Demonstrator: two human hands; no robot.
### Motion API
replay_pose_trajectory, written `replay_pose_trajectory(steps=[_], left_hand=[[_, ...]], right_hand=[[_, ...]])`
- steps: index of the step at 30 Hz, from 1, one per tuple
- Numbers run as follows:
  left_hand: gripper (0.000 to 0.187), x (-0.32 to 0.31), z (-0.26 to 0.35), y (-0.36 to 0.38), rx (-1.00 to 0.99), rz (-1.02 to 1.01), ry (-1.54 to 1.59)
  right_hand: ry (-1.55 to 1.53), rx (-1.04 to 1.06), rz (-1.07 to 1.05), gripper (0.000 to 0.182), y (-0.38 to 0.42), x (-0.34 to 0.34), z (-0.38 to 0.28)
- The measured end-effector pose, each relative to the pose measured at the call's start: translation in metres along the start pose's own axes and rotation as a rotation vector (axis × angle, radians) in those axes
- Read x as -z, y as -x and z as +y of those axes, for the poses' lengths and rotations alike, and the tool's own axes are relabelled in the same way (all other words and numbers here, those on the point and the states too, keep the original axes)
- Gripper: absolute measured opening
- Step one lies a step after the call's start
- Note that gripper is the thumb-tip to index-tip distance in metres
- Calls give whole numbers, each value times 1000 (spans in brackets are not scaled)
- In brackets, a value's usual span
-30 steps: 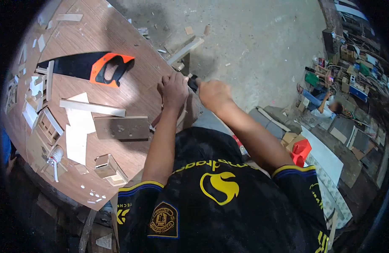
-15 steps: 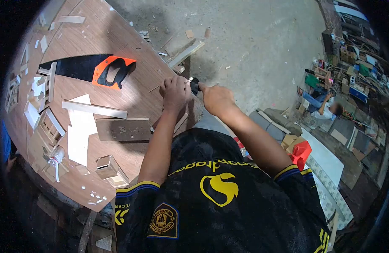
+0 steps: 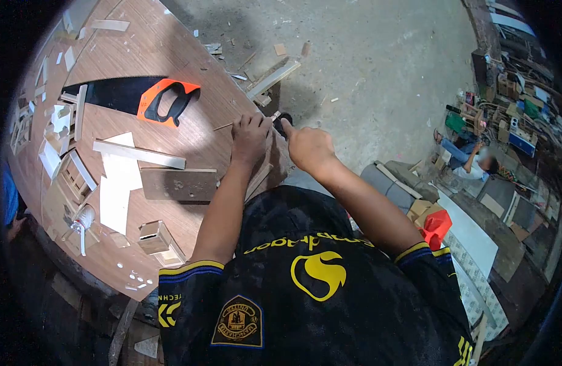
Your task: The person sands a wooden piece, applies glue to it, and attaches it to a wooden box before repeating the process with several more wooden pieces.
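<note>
At the table's edge my left hand (image 3: 250, 137) is bent down with its fingers closed over a small pale piece of wood (image 3: 277, 114), mostly hidden under them. My right hand (image 3: 313, 148) grips a black-handled tool (image 3: 283, 124) right beside that wood, just past the table edge. The tool's working end cannot be made out. A thin wooden stick (image 3: 222, 127) pokes out to the left of my left hand. On the table lies a handsaw (image 3: 165, 102) with an orange and black handle.
The wooden table (image 3: 189, 58) bears a brown board (image 3: 179, 185), a pale strip (image 3: 139, 154), white sheets (image 3: 114, 204) and small wooden assemblies (image 3: 161, 242). Offcuts (image 3: 273, 78) lie beyond its edge. A person (image 3: 473, 160) sits at the right among stacked materials.
My right hand and the black-handled tool have shifted slightly, and the wrist has turned a little. My left hand stays at the table edge. The whole view has shifted slightly.
</note>
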State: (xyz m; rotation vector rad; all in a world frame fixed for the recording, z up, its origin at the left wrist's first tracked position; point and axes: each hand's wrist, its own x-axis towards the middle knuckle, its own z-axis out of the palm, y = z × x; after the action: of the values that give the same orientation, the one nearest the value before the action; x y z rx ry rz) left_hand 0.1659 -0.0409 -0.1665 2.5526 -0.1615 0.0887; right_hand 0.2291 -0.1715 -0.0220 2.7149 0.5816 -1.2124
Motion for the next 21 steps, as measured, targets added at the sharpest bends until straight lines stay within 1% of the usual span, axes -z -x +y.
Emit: replay_pose_trajectory(steps=[2, 4, 7, 8, 10, 11, 13, 14, 17, 19, 21], left_hand=[[20, 2, 1, -2, 41, -48, -9], [20, 2, 2, -3, 30, -28, 3], [20, 2, 0, -1, 42, -20, 8], [20, 0, 0, -2, 50, -28, 8], [21, -2, 1, -2, 53, -19, 9], [22, -3, 0, -1, 54, -9, 4], [23, 1, 1, -3, 44, -8, 10], [25, 4, 2, -2, 35, -8, 13], [28, 2, -1, -2, 41, -56, -17], [28, 7, 5, 0, 65, -78, -3], [29, 8, 5, -5, 81, -77, -8]], right_hand=[[19, 16, 13, 53, 0, 3, 2], [30, 0, -55, 52, 7, 14, 0], [62, 21, -49, 50, 35, 34, 1], [64, 18, -49, 50, 34, 32, 2], [28, -14, -11, 44, 30, 23, 0], [29, -13, -15, 44, 19, 16, -2], [33, -47, 11, 38, -4, 9, -11], [28, -46, 5, 38, -2, 5, -8], [54, -8, -43, 34, 11, 34, -5], [52, -35, -89, 34, 23, 40, -4], [41, -70, -42, 35, 2, 8, -8]])
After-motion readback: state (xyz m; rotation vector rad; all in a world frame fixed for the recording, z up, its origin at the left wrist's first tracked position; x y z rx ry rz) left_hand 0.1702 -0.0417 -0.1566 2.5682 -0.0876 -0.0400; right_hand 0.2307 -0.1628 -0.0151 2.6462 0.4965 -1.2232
